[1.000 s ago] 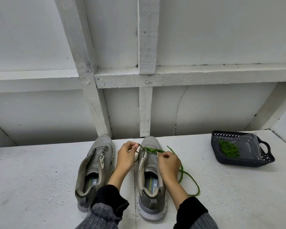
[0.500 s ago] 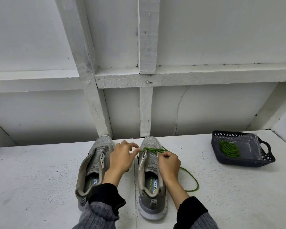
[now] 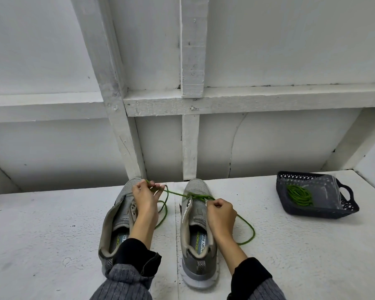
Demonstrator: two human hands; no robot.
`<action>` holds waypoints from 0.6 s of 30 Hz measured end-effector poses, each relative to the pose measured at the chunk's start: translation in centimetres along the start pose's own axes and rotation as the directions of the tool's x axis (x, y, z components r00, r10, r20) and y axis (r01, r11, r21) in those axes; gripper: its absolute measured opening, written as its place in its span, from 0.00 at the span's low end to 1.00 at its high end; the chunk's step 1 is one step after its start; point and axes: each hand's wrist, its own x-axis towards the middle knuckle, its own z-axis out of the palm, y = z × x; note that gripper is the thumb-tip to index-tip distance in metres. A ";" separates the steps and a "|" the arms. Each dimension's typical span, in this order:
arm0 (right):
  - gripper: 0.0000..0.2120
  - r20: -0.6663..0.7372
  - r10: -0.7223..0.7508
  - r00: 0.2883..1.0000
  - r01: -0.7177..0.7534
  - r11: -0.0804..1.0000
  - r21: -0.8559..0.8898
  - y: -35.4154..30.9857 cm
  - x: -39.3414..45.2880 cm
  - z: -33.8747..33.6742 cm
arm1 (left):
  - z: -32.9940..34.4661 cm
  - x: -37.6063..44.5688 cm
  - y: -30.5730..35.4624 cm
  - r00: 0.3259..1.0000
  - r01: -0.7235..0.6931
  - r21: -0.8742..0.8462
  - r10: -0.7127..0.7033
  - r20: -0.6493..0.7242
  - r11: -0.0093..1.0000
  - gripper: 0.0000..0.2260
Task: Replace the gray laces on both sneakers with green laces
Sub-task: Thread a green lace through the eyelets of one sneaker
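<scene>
Two gray sneakers stand side by side on the white desk (image 3: 52,234) in the head view, toes toward the wall, heels toward the person. No gray laces show on either one. A green lace (image 3: 175,193) crosses the lowest eyelets of the right sneaker (image 3: 196,215) near its toe; the left sneaker (image 3: 120,213) shows bare eyelets. The left hand (image 3: 144,197) is up over the toe of the left sneaker, fingers pinched on one end of the lace, so that strand runs taut and slanting from the right sneaker's toe up and leftward across the gap between the shoes, with slack looping down below the hand. The right hand (image 3: 221,213) sits just beside the right edge of the right sneaker's tongue, fingers curled tight on the other strand, whose free length loops out over the desk to the right and back. The lace's run is crosswise to the shoes' long axis, and by my judgement the coming move is evening the two ends before feeding either up the next eyelet; the right hand is nearer those eyelets. Well apart to the right stands a dark basket (image 3: 325,211), tilted, holding a coiled second green lace (image 3: 299,194), likely meant for the left sneaker.
</scene>
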 end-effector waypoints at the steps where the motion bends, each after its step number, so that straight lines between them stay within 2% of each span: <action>1: 0.09 -0.002 0.001 1.000 -0.001 1.000 0.000 0.0 0.0 0.0 | 0.1 -0.2 -0.1 0.999 -0.030 0.093 0.028 0.023 0.995 0.09; 2: 0.09 -0.005 0.002 1.000 -0.002 1.000 0.004 0.1 0.0 0.0 | -0.1 -0.2 -0.5 0.993 -0.100 0.277 0.080 0.081 0.956 0.08; 4: 0.10 -0.009 0.006 1.000 -0.006 1.000 0.013 0.2 0.1 0.1 | -0.8 -0.3 -1.8 0.944 -0.303 0.628 0.135 0.301 0.717 0.06; 6: 0.10 -0.004 0.011 1.000 -0.011 1.000 0.023 0.2 0.2 0.1 | -1.4 -0.2 -3.1 0.862 -0.466 0.734 0.064 0.504 0.494 0.04; 7: 0.10 0.000 0.010 1.000 -0.010 1.000 0.023 0.2 0.2 0.0 | -1.6 -0.2 -3.5 0.827 -0.518 0.749 0.019 0.562 0.413 0.03; 9: 0.12 0.019 -0.007 1.000 0.007 1.000 0.022 0.0 0.4 -0.2 | -1.7 -0.2 -4.3 0.803 -0.569 0.778 -0.023 0.595 0.266 0.03; 11: 0.11 0.040 -0.042 0.998 0.041 0.999 0.018 0.2 0.9 -0.5 | -1.8 -0.2 -4.8 0.806 -0.585 0.787 0.032 0.591 0.195 0.02; 12: 0.10 0.041 -0.068 0.997 0.068 0.998 0.005 0.4 1.4 -0.7 | -1.8 -0.3 -4.9 0.805 -0.590 0.785 0.059 0.590 0.192 0.01; 15: 0.06 0.049 -0.180 0.982 0.183 0.980 -0.078 1.2 2.8 -1.2 | -1.9 -0.5 -5.3 0.802 -0.593 0.779 0.072 0.593 0.204 0.04; 18: 0.09 0.164 -0.246 0.955 0.278 0.936 -0.214 1.5 3.8 -1.2 | -2.0 -1.1 -5.8 0.799 -0.601 0.778 0.132 0.586 0.182 0.03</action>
